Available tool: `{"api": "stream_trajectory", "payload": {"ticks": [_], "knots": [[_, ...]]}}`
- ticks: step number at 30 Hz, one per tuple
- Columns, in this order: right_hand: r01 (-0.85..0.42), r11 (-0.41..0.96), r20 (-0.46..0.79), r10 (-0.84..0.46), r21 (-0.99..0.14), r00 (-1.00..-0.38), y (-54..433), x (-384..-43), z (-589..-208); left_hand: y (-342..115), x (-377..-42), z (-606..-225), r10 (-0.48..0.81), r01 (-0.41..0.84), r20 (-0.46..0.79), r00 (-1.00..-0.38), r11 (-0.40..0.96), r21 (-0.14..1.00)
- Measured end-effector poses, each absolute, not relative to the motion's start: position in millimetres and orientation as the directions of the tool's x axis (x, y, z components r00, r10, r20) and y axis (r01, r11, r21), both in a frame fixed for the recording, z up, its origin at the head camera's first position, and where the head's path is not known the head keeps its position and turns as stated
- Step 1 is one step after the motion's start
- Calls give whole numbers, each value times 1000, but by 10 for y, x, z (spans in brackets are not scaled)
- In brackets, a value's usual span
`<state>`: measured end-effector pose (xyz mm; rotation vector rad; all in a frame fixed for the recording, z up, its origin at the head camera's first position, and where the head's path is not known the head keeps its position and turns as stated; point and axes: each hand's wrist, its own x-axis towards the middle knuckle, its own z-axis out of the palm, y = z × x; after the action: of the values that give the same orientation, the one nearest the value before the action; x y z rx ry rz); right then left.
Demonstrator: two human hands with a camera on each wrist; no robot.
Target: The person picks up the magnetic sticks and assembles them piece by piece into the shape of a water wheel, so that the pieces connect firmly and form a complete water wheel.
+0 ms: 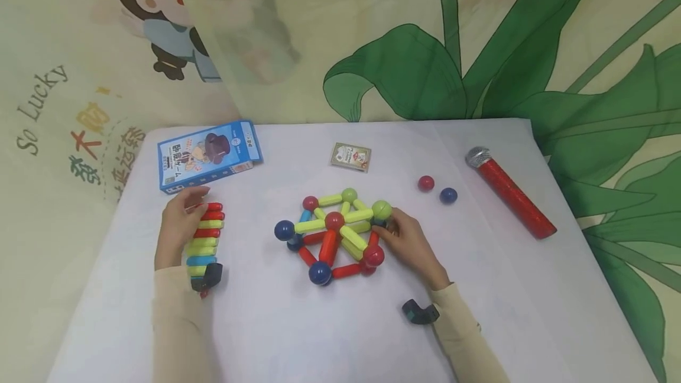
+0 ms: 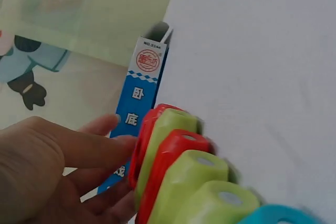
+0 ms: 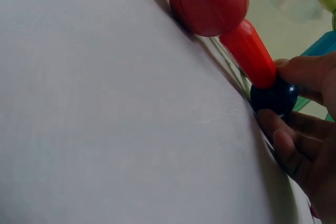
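My left hand [image 1: 181, 220] is at the far end of a row of short sticks [image 1: 202, 242] in red, yellow-green and blue, its thumb right at the end red stick [image 2: 144, 145] and its other fingers spread beyond. With thumb and fingers my right hand [image 1: 412, 244] pinches a dark blue ball [image 3: 274, 97] low on the right side of a ball-and-stick frame [image 1: 327, 247]. A red stick [image 3: 249, 53] runs from that ball up to a red ball [image 3: 209, 1]. The frame stands on the table, with a red ball [image 1: 334, 221] at its top centre.
A blue box [image 1: 207, 157] lies at the back left, beyond my left hand. A small card pack [image 1: 351, 156] is at the back middle. Loose red [image 1: 425, 183] and blue balls [image 1: 448, 195] lie right of the frame, near a red toy microphone [image 1: 513, 194].
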<state>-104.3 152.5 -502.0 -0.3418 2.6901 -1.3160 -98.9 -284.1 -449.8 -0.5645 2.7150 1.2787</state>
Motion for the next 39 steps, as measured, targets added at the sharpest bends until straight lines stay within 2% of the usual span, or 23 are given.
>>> {"api": "stream_trajectory", "payload": {"ticks": [3,12,16,19,21,25,29,33,39], "knots": [[-146,579,-6,-253,-802,-967,1525,-1026,-5038,-2882,-1011,-4518,-263,-387,-285,-922,590,708],[-140,550,0,-247,-823,-969,1495,-1019,-5053,-2864,-1095,-4513,-265,-385,-279,-923,649,657],[-148,545,6,-253,-825,-967,1478,-1011,-5065,-2811,-997,-4490,-336,-325,-135,-932,615,719],[-138,552,-2,-245,-823,-969,1483,-1005,-5076,-2563,-767,-4386,-379,-202,11,-926,517,832],[-128,554,-8,-237,-822,-971,1494,-1005,-5077,-2308,-551,-4323,-356,-96,68,-932,424,901],[-114,552,-17,-226,-826,-974,1514,-1010,-5070,-1782,-130,-4368,-265,-2,60,-962,228,974],[-115,553,-15,-224,-825,-974,1513,-1009,-5054,-1454,91,-4548,-231,-73,-50,-972,92,993],[-122,556,-8,-226,-822,-974,1510,-1008,-5046,-1253,163,-4615,-194,-153,-149,-970,9,988],[-130,549,0,-231,-826,-973,1510,-1006,-5051,-1104,153,-4589,-189,-152,-166,-968,-84,985]]}}
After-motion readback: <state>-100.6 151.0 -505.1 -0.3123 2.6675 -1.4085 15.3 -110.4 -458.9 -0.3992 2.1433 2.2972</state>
